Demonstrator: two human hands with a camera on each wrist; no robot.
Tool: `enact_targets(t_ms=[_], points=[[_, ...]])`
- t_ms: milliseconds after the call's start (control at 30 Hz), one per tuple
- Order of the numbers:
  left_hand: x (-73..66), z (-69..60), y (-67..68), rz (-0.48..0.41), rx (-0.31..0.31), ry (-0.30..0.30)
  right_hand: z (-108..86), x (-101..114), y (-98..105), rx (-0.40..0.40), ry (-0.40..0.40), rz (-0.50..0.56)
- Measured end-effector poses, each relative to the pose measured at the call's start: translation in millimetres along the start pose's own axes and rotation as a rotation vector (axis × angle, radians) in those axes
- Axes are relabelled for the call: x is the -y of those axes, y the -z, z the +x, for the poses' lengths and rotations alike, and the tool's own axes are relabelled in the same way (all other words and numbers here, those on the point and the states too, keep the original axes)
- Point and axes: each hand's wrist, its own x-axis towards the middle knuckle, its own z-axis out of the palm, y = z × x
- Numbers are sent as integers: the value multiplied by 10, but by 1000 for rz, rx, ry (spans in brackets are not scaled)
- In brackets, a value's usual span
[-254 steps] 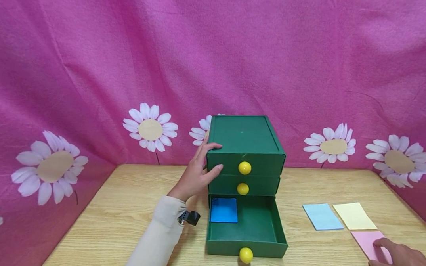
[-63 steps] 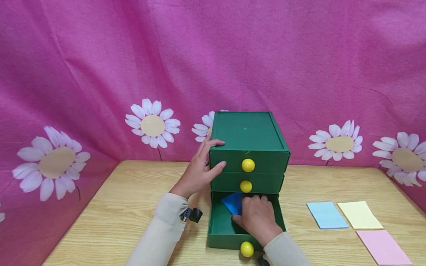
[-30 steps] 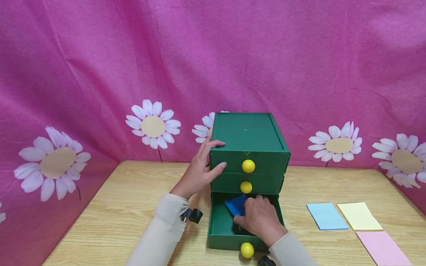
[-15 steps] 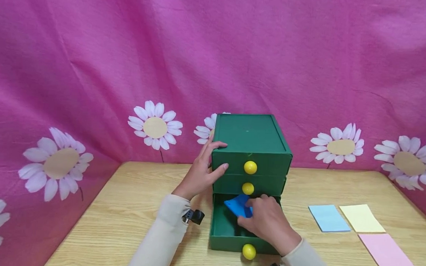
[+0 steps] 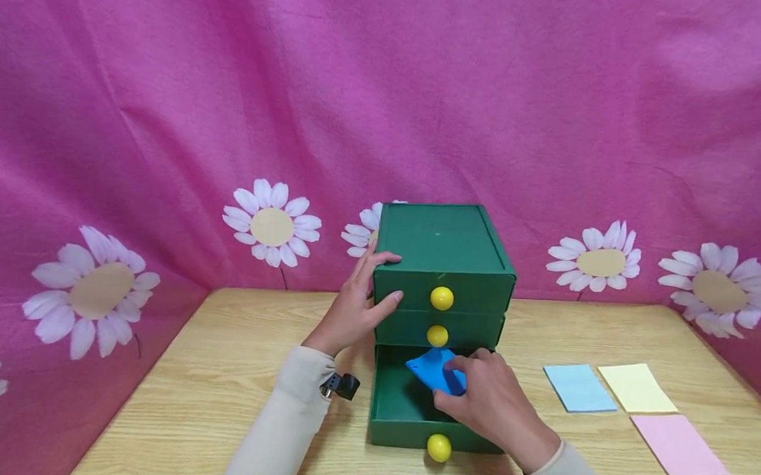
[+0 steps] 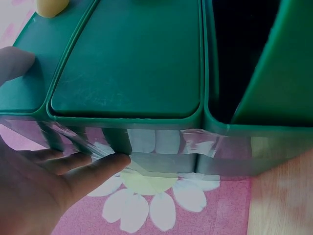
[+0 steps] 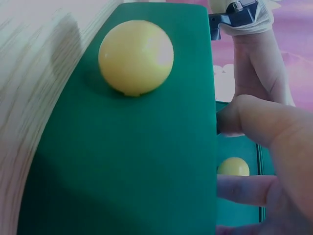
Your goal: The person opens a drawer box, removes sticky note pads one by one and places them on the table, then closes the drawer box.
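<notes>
A green drawer unit (image 5: 441,233) with yellow round knobs stands mid-table, its bottom drawer (image 5: 401,405) pulled out. My left hand (image 5: 347,310) rests against its left front corner, thumb on the front. In the left wrist view, straight fingers (image 6: 105,166) lie along the see-through side. Over the bottom drawer my right hand (image 5: 501,406) pinches a bright blue sticky note pad (image 5: 431,369), tilted, its right part covered by the fingers. The right wrist view has the drawer's front knob (image 7: 136,58) close up; the pad is hidden there.
To the right on the wooden table (image 5: 252,402) lie a light blue pad (image 5: 580,388), a yellow pad (image 5: 637,387) and a pink pad (image 5: 680,445). Behind stands a pink cloth (image 5: 425,91) printed with daisies. The upper two drawers are closed.
Earlier my right hand was at the pink pad while the blue pad lay flat in the drawer. It then reached in, took the blue pad and raised it slightly rightward. My left hand stayed.
</notes>
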Motion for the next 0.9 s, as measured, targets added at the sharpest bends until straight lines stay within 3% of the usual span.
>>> enact_targets(t_ms=[233,533,633,900], points=[[65,12,-6,42,-16,-23,-67,-68,50,5,-21,32],[27,13,-1,-25,3,10,-175,-171,113,-82,48,12],[-18,12,4,-35,8,32,-206,-202,136,-100,43,8],[-300,-45,55,-55,25,65,-292,-297,168,-148,34,-1]])
